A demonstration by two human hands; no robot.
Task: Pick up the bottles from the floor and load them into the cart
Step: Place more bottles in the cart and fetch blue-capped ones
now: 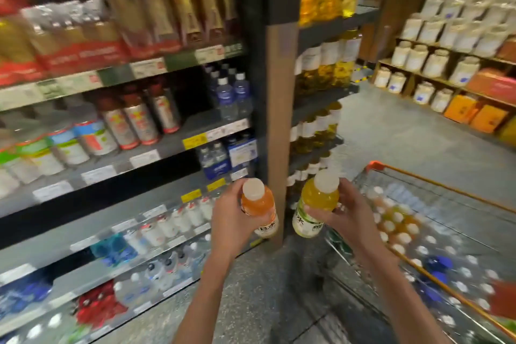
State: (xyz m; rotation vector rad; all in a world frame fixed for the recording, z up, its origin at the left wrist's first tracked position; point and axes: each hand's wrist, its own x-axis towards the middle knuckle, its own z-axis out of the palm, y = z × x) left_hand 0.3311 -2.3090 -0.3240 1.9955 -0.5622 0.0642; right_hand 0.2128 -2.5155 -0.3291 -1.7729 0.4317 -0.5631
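My left hand [230,218] grips an orange drink bottle [258,205] with a white cap, held upright at chest height. A yellow drink bottle [317,201] with a white cap and a green-white label is held by my right hand [344,211], tilted slightly left. The two bottles are side by side, a small gap apart. To the right stands the wire cart [435,184] with an orange rim, holding several white-capped bottles [399,225]. My right hand hovers just left of the cart's near corner.
Store shelves [117,153] packed with drinks run along the left. A dark and wooden shelf post [275,120] stands straight ahead. Oil bottles fill the middle racks, and white jars [435,64] line shelves at the far right. Grey floor [405,131] lies open beyond the cart.
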